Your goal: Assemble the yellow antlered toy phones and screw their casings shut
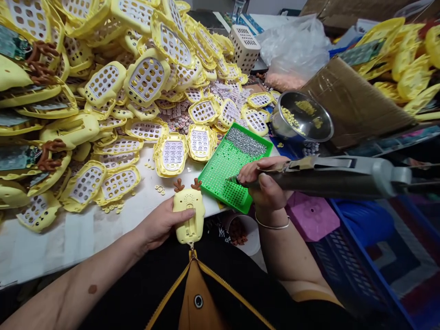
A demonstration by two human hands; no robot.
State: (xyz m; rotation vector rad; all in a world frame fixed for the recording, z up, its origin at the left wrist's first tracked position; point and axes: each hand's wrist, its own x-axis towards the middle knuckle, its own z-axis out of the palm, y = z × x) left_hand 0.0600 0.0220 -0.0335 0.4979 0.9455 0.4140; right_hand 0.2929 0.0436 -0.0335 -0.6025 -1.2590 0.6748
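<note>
My left hand (160,223) is closed around a yellow toy phone (184,201) with brown antlers, its back facing up and my thumb across it. An open slot runs down the middle of that back. In my right hand (270,185) I grip a power screwdriver (330,176), lying almost level with its tip pointing left. The tip is over a green perforated tray (245,207); whether it touches the tray is too small to tell. Small silver screws (247,142) are heaped at the tray's far end, and some sit in its holes.
Yellow phone shells (147,78) are piled high at left and back. A metal bowl (325,130) holds small yellow parts. To the right stand a cardboard box (364,105) of more shells and a blue crate (364,270). A white tub (252,236) with brown pieces sits below the tray.
</note>
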